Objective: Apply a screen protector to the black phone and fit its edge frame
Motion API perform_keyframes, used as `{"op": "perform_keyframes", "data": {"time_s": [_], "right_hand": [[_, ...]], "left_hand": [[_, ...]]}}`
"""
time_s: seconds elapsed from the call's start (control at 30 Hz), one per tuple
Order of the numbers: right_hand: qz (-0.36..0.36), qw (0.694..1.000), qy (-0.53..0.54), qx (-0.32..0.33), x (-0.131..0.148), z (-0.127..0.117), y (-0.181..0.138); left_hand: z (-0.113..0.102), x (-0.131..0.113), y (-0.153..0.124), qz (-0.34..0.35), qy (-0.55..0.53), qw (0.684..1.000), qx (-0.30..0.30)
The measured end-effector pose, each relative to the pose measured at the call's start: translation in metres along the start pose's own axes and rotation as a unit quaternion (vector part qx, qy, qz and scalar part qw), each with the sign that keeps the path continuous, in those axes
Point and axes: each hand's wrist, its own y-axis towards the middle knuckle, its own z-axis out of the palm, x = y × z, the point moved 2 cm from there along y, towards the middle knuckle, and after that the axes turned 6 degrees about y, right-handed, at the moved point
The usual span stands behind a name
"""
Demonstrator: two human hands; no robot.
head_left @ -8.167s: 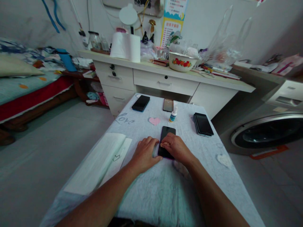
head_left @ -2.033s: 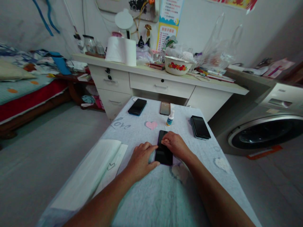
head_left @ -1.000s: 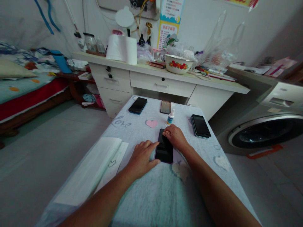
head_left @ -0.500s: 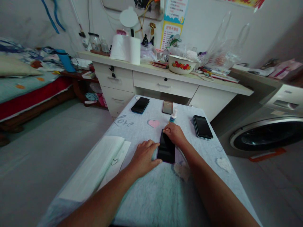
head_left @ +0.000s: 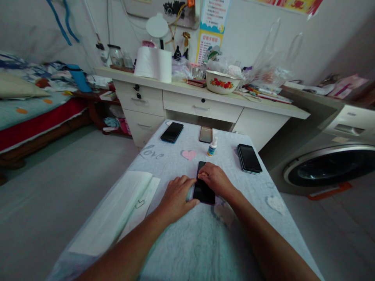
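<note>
A black smartphone (head_left: 204, 192) lies face up on the cloth-covered table (head_left: 187, 242). My left hand (head_left: 178, 193) holds it at its left edge, thumb and forefinger apart along the side. Over the upper half of the screen is my right hand (head_left: 215, 177), its fingers closed in a pinch. A small orange-tan piece peeks out at those fingertips, pressed to the glass; its kind is mostly hidden. Just beyond the phone stands a small white-capped spray bottle (head_left: 212, 147) with a blue and yellow label.
Other phones lie around: one at the far left (head_left: 172, 132), a brown-backed one (head_left: 206, 134) at the far edge, and a stack (head_left: 249, 158) on the right. White paper sheets (head_left: 114, 210) cover the left side. Behind is a white desk (head_left: 202, 105); a washing machine (head_left: 334, 148) stands right.
My right hand has slid down the screen toward me, from the phone's top edge, uncovering the spray bottle's lower part. My left hand keeps its place at the phone's edge.
</note>
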Motion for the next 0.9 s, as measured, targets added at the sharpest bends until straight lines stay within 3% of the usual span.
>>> {"op": "perform_keyframes", "data": {"time_s": [0.47,0.9], "right_hand": [[0.096,0.991,-0.076,-0.049,-0.018,0.002,0.042],[0.153,0.981,-0.084,-0.079,-0.053,-0.020,0.021]], "left_hand": [[0.003,0.003,0.000,0.013,0.003,1.000,-0.007],[0.002,0.002,0.000,0.013,-0.001,1.000,-0.007]]}}
